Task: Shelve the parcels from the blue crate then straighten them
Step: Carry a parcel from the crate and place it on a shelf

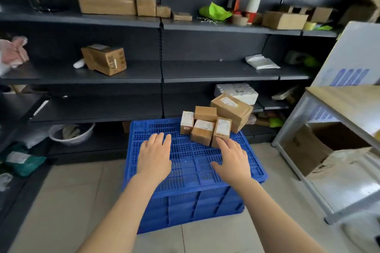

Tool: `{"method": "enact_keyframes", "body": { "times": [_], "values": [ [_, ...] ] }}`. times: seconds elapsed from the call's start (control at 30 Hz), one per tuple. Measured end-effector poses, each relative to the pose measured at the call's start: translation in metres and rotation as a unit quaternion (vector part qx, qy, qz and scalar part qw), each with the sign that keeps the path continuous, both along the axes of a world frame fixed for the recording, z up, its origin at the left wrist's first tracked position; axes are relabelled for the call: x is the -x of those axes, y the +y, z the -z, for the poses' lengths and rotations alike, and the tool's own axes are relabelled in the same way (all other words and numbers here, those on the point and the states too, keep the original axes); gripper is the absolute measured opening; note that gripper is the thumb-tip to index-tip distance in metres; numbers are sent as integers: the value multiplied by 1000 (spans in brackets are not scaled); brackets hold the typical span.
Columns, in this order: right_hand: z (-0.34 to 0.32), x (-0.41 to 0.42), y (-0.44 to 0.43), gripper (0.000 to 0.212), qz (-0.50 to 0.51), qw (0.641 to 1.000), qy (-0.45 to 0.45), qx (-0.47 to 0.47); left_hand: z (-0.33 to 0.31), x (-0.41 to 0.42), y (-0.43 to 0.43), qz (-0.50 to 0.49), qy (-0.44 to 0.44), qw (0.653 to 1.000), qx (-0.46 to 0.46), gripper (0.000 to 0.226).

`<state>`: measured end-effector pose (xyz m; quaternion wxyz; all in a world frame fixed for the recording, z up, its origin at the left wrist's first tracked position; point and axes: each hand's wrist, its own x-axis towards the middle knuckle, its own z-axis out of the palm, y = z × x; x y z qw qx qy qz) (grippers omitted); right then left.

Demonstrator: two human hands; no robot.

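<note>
A blue crate (185, 201) stands upside down on the tiled floor in front of dark shelving. Several small cardboard parcels (202, 131) cluster on its far right corner, with a larger parcel (233, 110) leaning behind them. My left hand (155, 153) hovers open over the crate's slatted top, left of the parcels. My right hand (232, 158) is open too, its fingertips right at the foot of the nearest upright parcel (223, 127). On the middle shelf (82, 77) sits one tilted brown parcel (104, 58).
The top shelf holds a row of boxes (123, 4), a green bag (214, 12) and tape rolls. A white packet (261, 61) lies on the middle right shelf. A metal-framed table (329, 104) stands close on the right, with a cardboard box (320, 146) beneath. A basin (71, 132) sits low left.
</note>
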<state>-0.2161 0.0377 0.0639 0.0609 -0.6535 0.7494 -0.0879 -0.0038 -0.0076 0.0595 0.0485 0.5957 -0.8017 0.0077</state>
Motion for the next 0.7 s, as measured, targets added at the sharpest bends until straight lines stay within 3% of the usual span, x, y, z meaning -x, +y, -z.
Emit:
{"method": "enact_keyframes", "body": {
  "times": [0.4,0.7],
  "values": [
    [41,123,-150,69,62,994,-14,-90,41,129,-173,59,-15,994,-93,76],
    [102,213,-253,70,21,987,-31,-159,100,230,-262,21,13,984,-178,63]
  ]
}}
